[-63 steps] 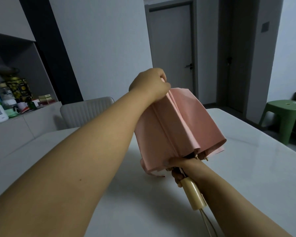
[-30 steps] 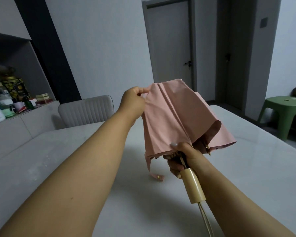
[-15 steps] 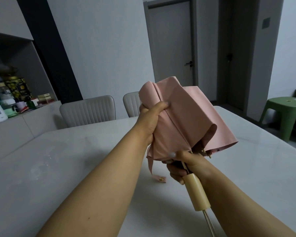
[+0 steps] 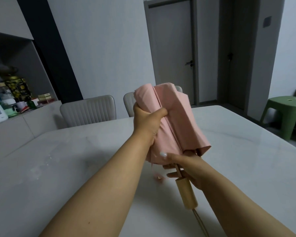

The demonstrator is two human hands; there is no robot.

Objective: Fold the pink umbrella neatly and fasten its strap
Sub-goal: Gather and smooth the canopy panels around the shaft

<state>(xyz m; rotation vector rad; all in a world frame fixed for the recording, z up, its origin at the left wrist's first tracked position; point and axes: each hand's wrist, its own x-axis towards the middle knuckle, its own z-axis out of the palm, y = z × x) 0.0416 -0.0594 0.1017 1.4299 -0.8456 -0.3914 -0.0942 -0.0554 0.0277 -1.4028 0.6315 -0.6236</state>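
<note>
The pink umbrella (image 4: 179,120) is held up above the white table (image 4: 61,168), its canopy gathered in loose folds. My left hand (image 4: 148,122) grips the upper left folds, thumb pressed across the fabric. My right hand (image 4: 183,166) holds the umbrella at the base of the canopy, just above the cream handle (image 4: 186,194), which points down toward me. The pink strap (image 4: 156,175) hangs loose below the canopy, blurred. A cord trails from the handle's end.
Two light upholstered chairs (image 4: 89,112) stand at the table's far side. A low cabinet (image 4: 15,129) on the left carries jars and boxes. A green plastic stool (image 4: 287,110) stands at the right. Closed doors are behind.
My left hand came down from the canopy's top and wrapped the left folds inward. The canopy is now narrower, and the umbrella has tilted more upright. My right hand shifted its hold slightly.
</note>
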